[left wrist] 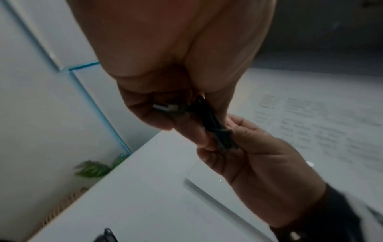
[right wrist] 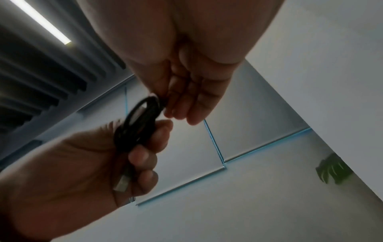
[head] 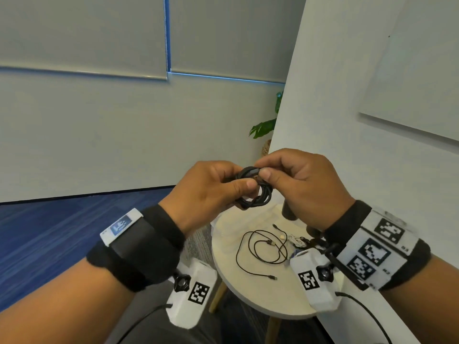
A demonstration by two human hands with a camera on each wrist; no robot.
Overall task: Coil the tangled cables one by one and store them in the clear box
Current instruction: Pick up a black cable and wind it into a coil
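A black cable coil [head: 255,188] hangs in the air above the round table, held between both hands. My left hand [head: 211,192] grips the coil's left side with thumb and curled fingers. My right hand [head: 293,182] pinches the cable's end at the top of the coil. In the left wrist view the black coil [left wrist: 215,124] shows a silver plug beside it. In the right wrist view the coil [right wrist: 140,117] has a metal plug hanging below it. A loose thin black cable [head: 260,252] lies on the table. The clear box [head: 231,224] sits at the table's far left edge, partly hidden by my left hand.
The small round pale table [head: 260,299] stands against a white wall panel on the right. A small tangle of white and dark cables [head: 299,240] lies near my right wrist. Blue carpet lies to the left. A green plant [head: 265,127] stands behind the panel.
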